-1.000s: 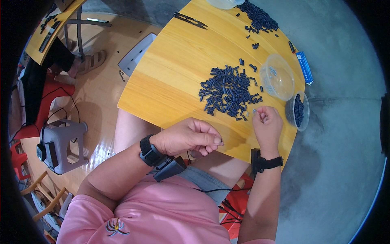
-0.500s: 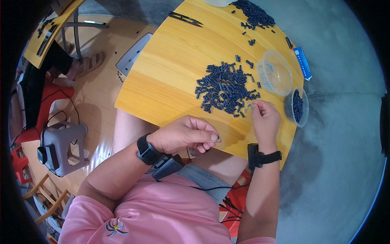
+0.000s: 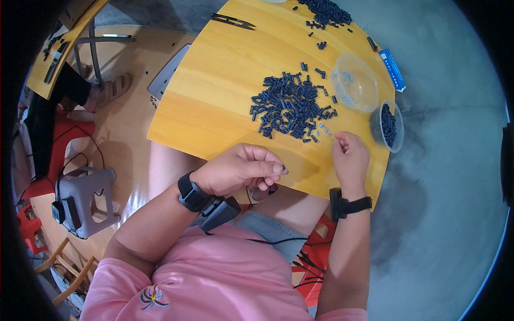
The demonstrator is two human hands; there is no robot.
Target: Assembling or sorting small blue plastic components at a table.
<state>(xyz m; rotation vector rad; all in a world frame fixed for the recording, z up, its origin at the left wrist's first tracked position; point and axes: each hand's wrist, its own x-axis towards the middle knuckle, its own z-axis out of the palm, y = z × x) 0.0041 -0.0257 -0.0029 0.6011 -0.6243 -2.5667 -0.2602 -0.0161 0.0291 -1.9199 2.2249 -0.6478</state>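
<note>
My left hand [image 3: 243,169] is closed in a pinch just off the table's near edge, with a small black part [image 3: 284,169] between thumb and forefinger. Its shape is mostly covered by the fingers. Over the table's right side, my right hand [image 3: 351,160] has thumb and forefinger pressed together; what they hold, if anything, is too small to name. A few tiny silver metal pieces [image 3: 323,129] lie just beyond its fingertips. Beside them spreads a large heap of short black tubular plastic parts [image 3: 289,104].
A clear round tub [image 3: 368,99] with small silver pieces stands right of the heap. Near the table's [image 3: 203,107] right edge is a smaller tub [image 3: 397,140] of black parts. Farther off lie black thread snips [image 3: 233,21], a second black heap [image 3: 329,12] and a blue-and-white box [image 3: 392,70].
The view has shifted, so the table's things sit higher in the picture. My right fingertips have drawn slightly away from the silver pieces. My left hand keeps its pinch.
</note>
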